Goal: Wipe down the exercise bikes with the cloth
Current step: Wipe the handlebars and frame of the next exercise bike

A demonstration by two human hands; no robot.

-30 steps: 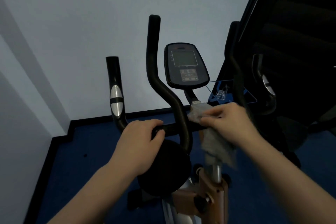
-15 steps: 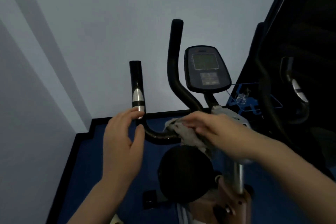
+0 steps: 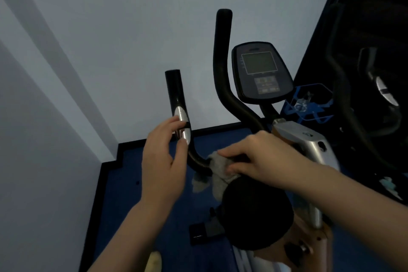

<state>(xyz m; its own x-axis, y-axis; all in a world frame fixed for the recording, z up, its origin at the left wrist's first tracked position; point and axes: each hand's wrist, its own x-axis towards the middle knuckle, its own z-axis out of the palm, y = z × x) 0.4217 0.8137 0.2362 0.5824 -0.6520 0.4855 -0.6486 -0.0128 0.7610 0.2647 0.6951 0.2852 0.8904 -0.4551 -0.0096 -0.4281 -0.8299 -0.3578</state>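
A black exercise bike fills the middle of the view, with its console (image 3: 261,72) at centre right. Its short left handlebar (image 3: 176,99) stands upright and carries silver pulse sensors. A taller curved grip (image 3: 223,62) rises beside it. My right hand (image 3: 258,157) presses a grey cloth (image 3: 217,169) around the low bend of the left handlebar. The cloth's loose end hangs below the bar. My left hand (image 3: 164,161) is open beside the silver sensor, fingertips touching it, fingers spread.
A round black flywheel cover (image 3: 256,212) sits just below my hands. A silver and tan post (image 3: 309,146) holds the console. A second dark machine (image 3: 364,73) stands at the right. Pale walls meet in a corner at the left. Blue floor (image 3: 132,194) lies below.
My left hand let go of the horizontal bar and rose to the silver sensor. My right hand slid the cloth leftward along the bar to the bend. The view shifted left.
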